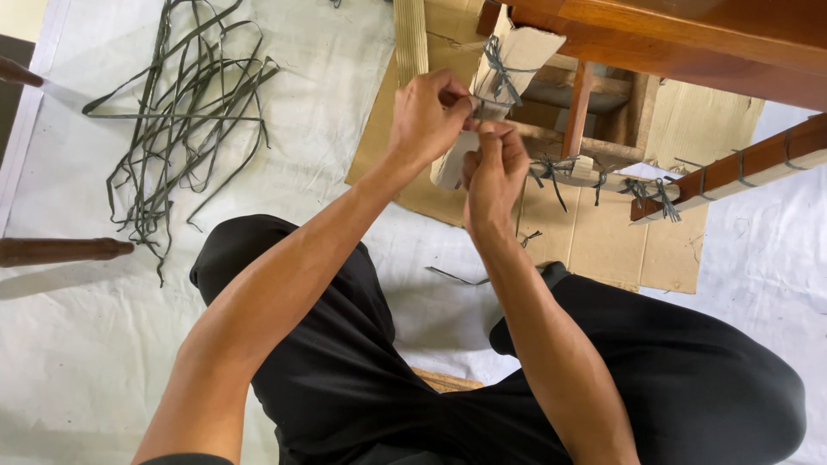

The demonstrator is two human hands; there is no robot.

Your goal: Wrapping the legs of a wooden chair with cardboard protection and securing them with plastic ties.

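Together, the left hand (426, 116) and right hand (493, 172) pinch shut on a dark strap (504, 73) binding a cardboard-wrapped furniture leg (508, 60); loose straps (181, 112) lie nearby.

Loose straps (177, 120) lie on the sheet (77, 344) at upper left. Cardboard (603, 245) lies under the furniture (680, 52) at upper right. Both hands meet at top centre.

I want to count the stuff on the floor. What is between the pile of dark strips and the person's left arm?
In the head view, only bare white floor cloth lies between the pile of dark strips and the left arm.
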